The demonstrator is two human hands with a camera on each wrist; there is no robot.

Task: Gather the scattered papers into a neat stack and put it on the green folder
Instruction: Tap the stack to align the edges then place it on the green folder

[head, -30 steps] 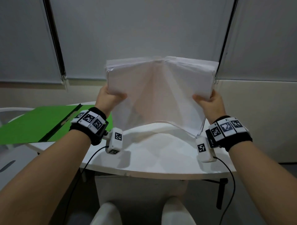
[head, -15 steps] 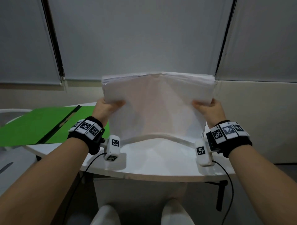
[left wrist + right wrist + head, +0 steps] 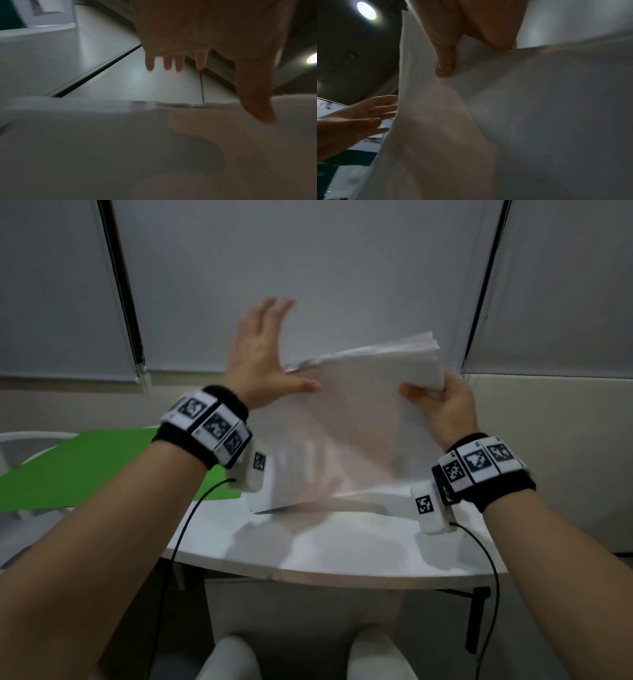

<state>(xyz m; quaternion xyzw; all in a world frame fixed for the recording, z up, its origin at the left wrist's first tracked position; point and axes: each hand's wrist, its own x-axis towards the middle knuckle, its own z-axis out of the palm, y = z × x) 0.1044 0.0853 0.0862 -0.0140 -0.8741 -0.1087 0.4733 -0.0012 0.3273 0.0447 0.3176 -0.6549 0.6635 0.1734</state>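
My right hand (image 3: 445,402) grips the upper right corner of the paper stack (image 3: 342,433), thumb pressed on the near face and the fingers curled behind it; the right wrist view confirms the thumb (image 3: 445,65) pinching the sheets. My left hand (image 3: 260,361) is spread flat, fingers straight and raised, with only the thumb lying against the near face at the stack's upper left edge; it grasps nothing. The stack is held on edge above the table (image 3: 325,549), tilted so its right corner sits highest, its lower corner close to the tabletop; contact cannot be determined because of motion blur. The sheets are thin, white and slightly translucent, bowing along the lower margin. The green folder (image 3: 85,470) lies flat and open on the table, left of the stack. The left wrist view shows the four extended fingers (image 3: 167,63) clear of the stack's top edge, a detail the head view blurs. The right wrist view alone shows a round ceiling lamp (image 3: 366,10)
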